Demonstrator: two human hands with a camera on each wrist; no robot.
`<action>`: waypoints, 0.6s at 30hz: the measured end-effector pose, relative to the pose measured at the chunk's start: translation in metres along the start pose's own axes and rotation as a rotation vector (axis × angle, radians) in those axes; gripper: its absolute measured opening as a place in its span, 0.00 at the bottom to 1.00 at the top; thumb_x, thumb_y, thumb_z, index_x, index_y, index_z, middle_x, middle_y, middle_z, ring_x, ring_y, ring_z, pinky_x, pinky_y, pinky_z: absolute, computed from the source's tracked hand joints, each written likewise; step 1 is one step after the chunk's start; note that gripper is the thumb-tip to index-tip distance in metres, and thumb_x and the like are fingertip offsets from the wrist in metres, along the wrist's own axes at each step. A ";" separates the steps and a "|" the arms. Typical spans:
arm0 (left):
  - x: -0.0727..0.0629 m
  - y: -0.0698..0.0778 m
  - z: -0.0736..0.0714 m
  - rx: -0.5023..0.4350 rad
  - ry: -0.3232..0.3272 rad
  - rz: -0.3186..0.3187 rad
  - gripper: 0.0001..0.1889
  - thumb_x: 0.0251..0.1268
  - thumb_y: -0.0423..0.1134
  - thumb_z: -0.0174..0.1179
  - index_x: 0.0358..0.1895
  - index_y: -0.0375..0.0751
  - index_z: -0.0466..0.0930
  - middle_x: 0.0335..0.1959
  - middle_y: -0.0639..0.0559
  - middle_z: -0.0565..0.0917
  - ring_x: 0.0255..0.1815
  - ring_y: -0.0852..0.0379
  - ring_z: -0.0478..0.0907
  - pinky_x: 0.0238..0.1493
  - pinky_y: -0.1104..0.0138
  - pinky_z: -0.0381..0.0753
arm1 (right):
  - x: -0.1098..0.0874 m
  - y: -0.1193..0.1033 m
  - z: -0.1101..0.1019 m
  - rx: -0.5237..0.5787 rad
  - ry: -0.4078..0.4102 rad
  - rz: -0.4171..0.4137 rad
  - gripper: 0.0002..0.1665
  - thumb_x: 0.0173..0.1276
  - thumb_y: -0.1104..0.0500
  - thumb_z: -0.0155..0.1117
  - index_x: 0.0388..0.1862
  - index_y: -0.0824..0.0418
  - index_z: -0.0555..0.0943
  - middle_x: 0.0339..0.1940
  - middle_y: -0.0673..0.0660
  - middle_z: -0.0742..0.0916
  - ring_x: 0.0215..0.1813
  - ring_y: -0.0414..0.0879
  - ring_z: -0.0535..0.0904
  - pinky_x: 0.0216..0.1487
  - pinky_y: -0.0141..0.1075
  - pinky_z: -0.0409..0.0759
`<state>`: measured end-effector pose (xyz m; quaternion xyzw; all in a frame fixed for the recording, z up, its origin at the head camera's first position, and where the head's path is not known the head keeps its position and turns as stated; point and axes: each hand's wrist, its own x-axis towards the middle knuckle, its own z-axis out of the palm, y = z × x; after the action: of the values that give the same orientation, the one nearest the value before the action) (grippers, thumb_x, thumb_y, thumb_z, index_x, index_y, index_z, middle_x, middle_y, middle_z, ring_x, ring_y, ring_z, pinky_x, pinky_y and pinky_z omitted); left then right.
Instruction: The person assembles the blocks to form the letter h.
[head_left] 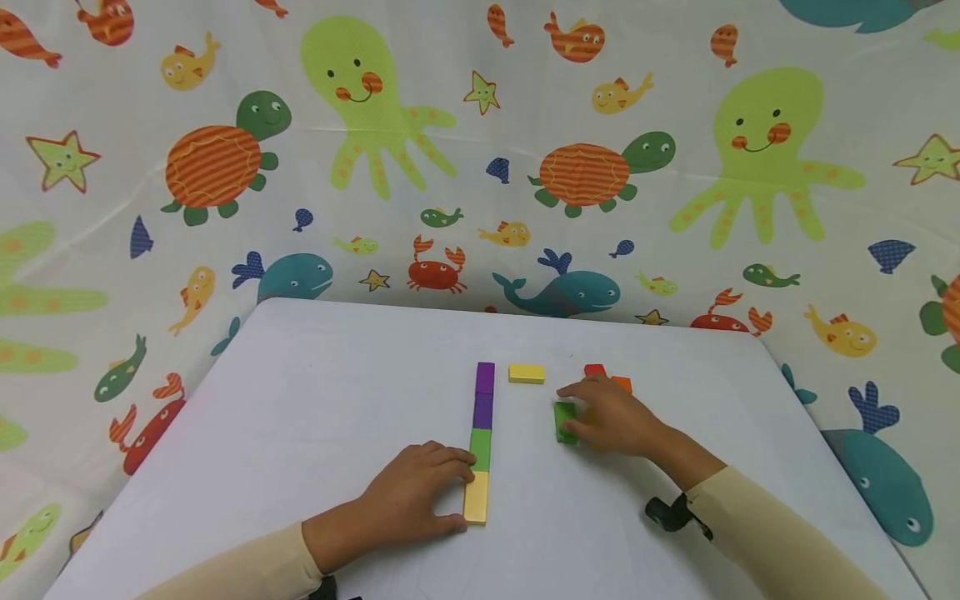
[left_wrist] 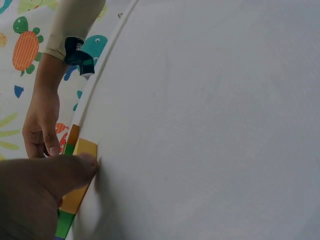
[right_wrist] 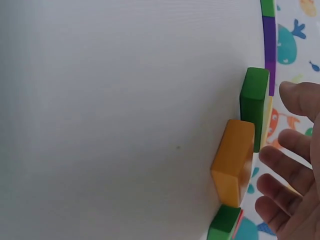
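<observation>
A straight column of blocks stands on the white table: two purple blocks [head_left: 483, 396], a light green block [head_left: 481, 450] and a pale yellow block [head_left: 476, 497] nearest me. My left hand [head_left: 412, 492] rests beside its lower end. Its fingertips touch the column's left side, and the thumb lies at the yellow block's near corner. Over a loose dark green block [head_left: 566, 422] hovers my right hand [head_left: 618, 417], fingers spread and loosely bent. In the right wrist view, those fingers appear apart from the green block and the orange block [right_wrist: 232, 162] near it.
A loose yellow block [head_left: 527, 373] lies right of the column's far end. Red [head_left: 595, 369] and orange [head_left: 621, 384] blocks sit behind my right hand, partly covered. Another green block [right_wrist: 225, 223] shows in the right wrist view. A sea-animal curtain [head_left: 450, 183] hangs behind the table.
</observation>
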<state>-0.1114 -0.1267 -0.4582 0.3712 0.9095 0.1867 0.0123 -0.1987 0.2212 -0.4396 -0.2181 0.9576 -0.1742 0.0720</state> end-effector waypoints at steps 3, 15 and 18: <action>0.000 0.001 0.000 0.000 -0.001 0.000 0.24 0.53 0.56 0.77 0.52 0.53 0.84 0.63 0.61 0.80 0.62 0.56 0.75 0.59 0.53 0.76 | -0.005 0.002 0.001 0.009 0.004 -0.005 0.33 0.62 0.44 0.77 0.65 0.50 0.82 0.58 0.45 0.84 0.62 0.47 0.74 0.58 0.46 0.80; 0.000 0.001 0.000 -0.003 0.000 0.000 0.24 0.53 0.55 0.77 0.52 0.52 0.84 0.63 0.61 0.80 0.62 0.57 0.75 0.59 0.53 0.76 | -0.014 0.004 0.004 -0.080 0.011 -0.056 0.31 0.57 0.44 0.81 0.60 0.47 0.84 0.60 0.46 0.85 0.67 0.51 0.72 0.60 0.48 0.80; 0.000 0.000 0.001 -0.006 0.007 0.004 0.24 0.53 0.55 0.77 0.52 0.52 0.84 0.63 0.61 0.80 0.62 0.57 0.75 0.59 0.54 0.76 | -0.015 0.004 0.004 -0.082 0.016 -0.059 0.31 0.57 0.47 0.81 0.60 0.47 0.84 0.60 0.46 0.85 0.67 0.51 0.72 0.61 0.49 0.79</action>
<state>-0.1111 -0.1262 -0.4586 0.3724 0.9082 0.1907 0.0099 -0.1862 0.2301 -0.4441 -0.2477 0.9576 -0.1383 0.0504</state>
